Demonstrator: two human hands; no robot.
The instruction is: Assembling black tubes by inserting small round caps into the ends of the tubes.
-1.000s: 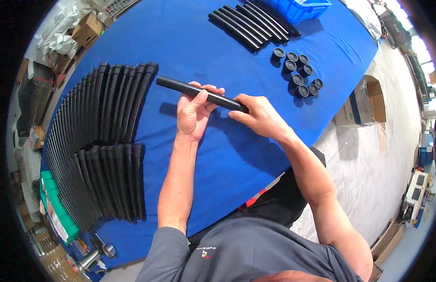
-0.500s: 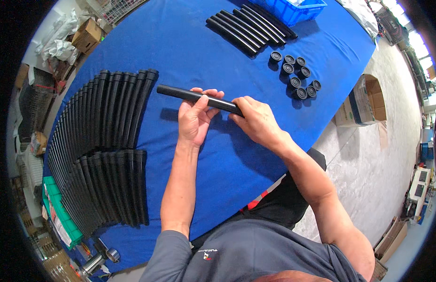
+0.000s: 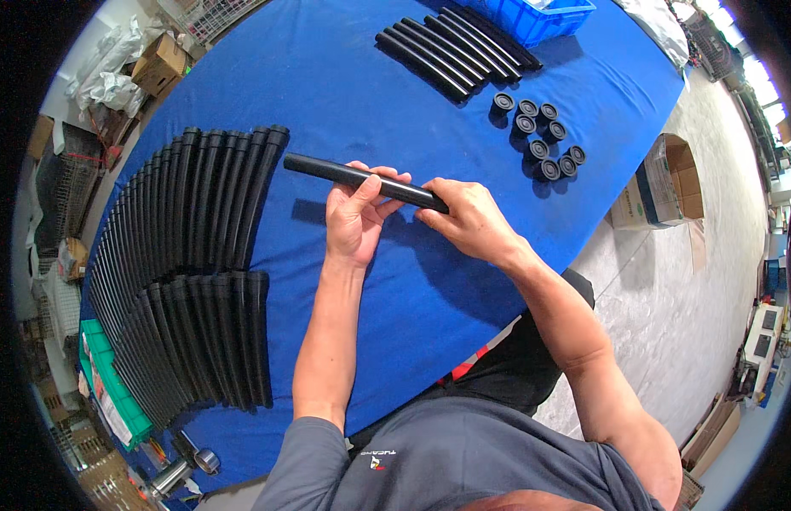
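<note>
A glossy black tube [image 3: 323, 168] is held above the blue cloth, slanting down from left to right. My left hand [image 3: 358, 215] grips it around the middle, thumb on top and fingers behind. At the tube's right end, my right hand [image 3: 468, 215] is closed around it and hides the tip. To the left lie two rows of black tubes, a far row [image 3: 209, 200] with collared ends and a near row [image 3: 212, 341]. Several round black end caps [image 3: 538, 150] stand in a cluster beyond my right hand.
More black tubes [image 3: 446, 55] lie at the far side beside a blue plastic crate [image 3: 532, 24]. A green tray [image 3: 114, 383] and a metal cylindrical fixture [image 3: 178, 477] sit at the left edge. An open cardboard box [image 3: 664, 183] stands on the floor to the right.
My right hand has shifted very slightly to the right and down at the tube's end. The hold of both hands stays the same.
</note>
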